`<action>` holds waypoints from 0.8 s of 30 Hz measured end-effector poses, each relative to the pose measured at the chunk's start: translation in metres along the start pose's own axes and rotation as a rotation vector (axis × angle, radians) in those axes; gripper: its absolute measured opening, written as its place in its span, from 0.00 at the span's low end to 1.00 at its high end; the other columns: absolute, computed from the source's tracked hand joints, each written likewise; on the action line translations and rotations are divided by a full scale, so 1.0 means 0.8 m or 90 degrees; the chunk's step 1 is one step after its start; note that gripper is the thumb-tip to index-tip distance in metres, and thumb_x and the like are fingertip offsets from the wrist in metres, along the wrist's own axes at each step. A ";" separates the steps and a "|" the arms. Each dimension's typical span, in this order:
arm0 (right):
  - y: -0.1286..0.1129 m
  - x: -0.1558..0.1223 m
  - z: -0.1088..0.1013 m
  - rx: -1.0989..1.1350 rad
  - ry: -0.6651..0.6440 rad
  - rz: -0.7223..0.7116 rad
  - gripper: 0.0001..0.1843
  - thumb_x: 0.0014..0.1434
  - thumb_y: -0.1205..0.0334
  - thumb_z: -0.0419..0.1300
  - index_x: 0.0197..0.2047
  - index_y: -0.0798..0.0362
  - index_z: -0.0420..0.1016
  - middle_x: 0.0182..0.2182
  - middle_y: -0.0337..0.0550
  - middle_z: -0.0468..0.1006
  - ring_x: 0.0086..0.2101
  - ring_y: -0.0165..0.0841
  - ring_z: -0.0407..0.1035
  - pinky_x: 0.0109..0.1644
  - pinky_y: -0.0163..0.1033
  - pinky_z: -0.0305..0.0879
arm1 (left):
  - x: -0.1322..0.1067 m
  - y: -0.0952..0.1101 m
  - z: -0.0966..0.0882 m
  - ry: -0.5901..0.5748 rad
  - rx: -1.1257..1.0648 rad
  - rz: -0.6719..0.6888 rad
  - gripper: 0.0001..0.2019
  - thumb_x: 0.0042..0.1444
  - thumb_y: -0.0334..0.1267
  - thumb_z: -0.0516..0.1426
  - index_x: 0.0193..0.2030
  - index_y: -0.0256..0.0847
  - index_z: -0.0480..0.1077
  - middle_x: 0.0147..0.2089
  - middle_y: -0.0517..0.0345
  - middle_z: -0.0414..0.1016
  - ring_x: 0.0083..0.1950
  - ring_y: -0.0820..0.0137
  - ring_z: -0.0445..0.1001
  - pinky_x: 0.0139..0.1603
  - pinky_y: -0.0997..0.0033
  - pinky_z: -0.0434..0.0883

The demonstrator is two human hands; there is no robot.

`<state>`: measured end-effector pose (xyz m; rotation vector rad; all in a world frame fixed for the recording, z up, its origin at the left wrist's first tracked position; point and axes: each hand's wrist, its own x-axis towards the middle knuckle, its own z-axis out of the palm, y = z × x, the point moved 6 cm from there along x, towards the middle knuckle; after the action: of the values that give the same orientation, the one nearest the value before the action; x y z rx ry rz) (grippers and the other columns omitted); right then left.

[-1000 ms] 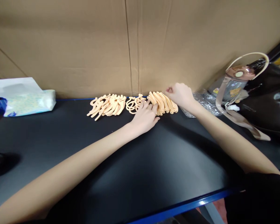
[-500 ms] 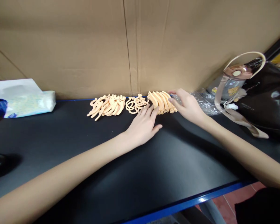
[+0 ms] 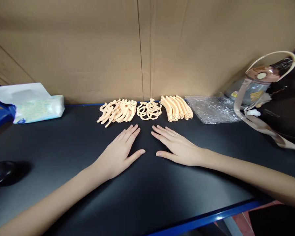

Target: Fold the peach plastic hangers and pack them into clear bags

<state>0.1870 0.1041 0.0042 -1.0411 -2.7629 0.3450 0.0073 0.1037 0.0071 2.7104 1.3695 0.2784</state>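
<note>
My left hand point(image 3: 119, 150) lies palm down on the black tabletop point(image 3: 137, 190), its fingers stretched out and its thumb apart. Facing it, my right hand point(image 3: 175, 146) rests flat in the same way, holding nothing. Beyond the fingertips, three groups of peach-coloured pieces line the back of the table. On the left is a pile of S-curved pieces point(image 3: 119, 111). Thin ring-like hooked pieces point(image 3: 149, 109) lie in the middle, overlapping. To the right, gently curved bars point(image 3: 176, 108) are stacked side by side. Neither hand touches any of them.
A flattened clear plastic bag point(image 3: 211, 109) lies right of the bars. Further right stand a strapped bottle point(image 3: 257, 85) and a dark bag point(image 3: 285, 111). At left are a white-and-blue soft packet point(image 3: 39, 108) and a black mouse point(image 3: 1, 172). Cardboard point(image 3: 88, 49) walls the back.
Both hands have drawn back from the curved bars and now lie flat nearer me, the left one further left. The plastic bag shows more fully. The view has shifted slightly.
</note>
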 end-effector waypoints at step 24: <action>0.003 -0.002 -0.003 -0.026 0.062 -0.024 0.33 0.70 0.47 0.48 0.69 0.60 0.60 0.70 0.57 0.55 0.69 0.45 0.47 0.70 0.59 0.50 | -0.007 -0.007 -0.007 -0.031 0.010 0.056 0.35 0.69 0.56 0.43 0.72 0.31 0.54 0.74 0.41 0.53 0.75 0.55 0.51 0.71 0.47 0.57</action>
<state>0.1900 0.1050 0.0060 -0.9867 -2.7100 0.2267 -0.0011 0.1026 0.0114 2.7744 1.2480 0.2066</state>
